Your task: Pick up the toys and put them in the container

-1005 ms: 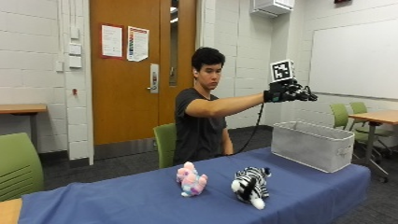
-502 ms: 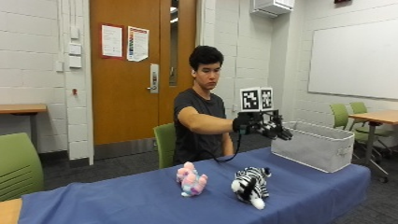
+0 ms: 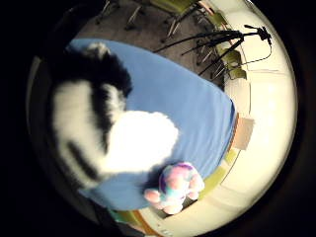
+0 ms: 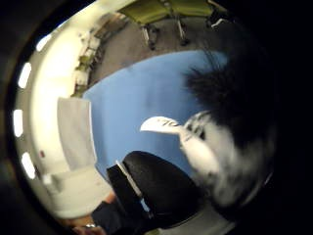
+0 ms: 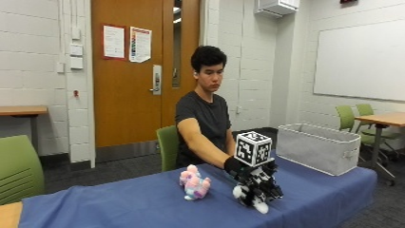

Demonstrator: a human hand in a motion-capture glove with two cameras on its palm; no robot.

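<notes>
Table [image 5: 126, 204] covered with blue cloth. On it: black-and-white plush toy [image 5: 256, 197] directly under right hand [image 5: 244, 168], pink plush toy [image 5: 194, 182] just beside hand on thumb side, grey fabric container [image 5: 316, 147] well apart on hand's other side, near table end.

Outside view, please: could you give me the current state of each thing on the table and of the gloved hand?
zebra toy: on the blue tablecloth, under the hand, not lifted.
pink toy: on the tablecloth beside the zebra toy, untouched.
container: upright at the table's end, no toys visible inside.
right hand: down on the zebra toy; finger closure unclear.
</notes>
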